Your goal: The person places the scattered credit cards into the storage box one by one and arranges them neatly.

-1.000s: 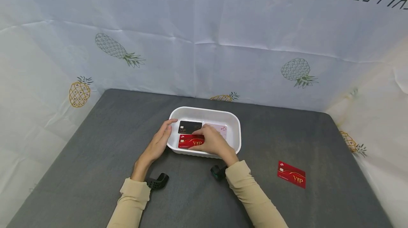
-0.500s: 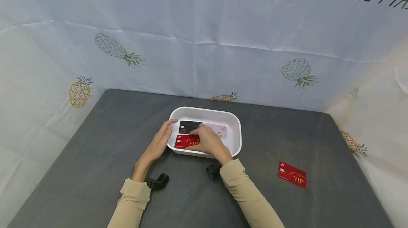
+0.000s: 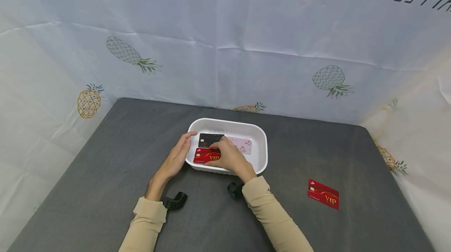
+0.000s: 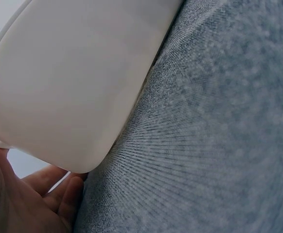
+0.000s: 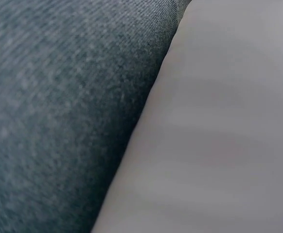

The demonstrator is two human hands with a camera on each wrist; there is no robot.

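Observation:
A white plastic tray (image 3: 258, 142) holds three cards: a black VIP card (image 3: 208, 139), a pale pink card (image 3: 245, 146) and a red VIP card (image 3: 201, 155). My right hand (image 3: 232, 157) reaches over the near rim. Its thumb and fingers pinch the right part of the red card at the near and far edges, hiding that end. At the tray's left end, my left hand (image 3: 177, 156) holds the rim, one finger over it. The left wrist view shows more fingers (image 4: 49, 187) against the tray's outer wall (image 4: 68, 87). Only wall and cloth fill the right wrist view.
A second red VIP card (image 3: 323, 194) lies to the right on the dark grey tabletop (image 3: 123, 146). Black wrist cameras (image 3: 175, 201) sit low beside both wrists. A white pineapple-print curtain (image 3: 218, 79) stands behind the table and along its sides.
My right hand has slid the red card leftward inside the tray, nearer its left end, uncovering more of the pink card. My left hand stays on the rim.

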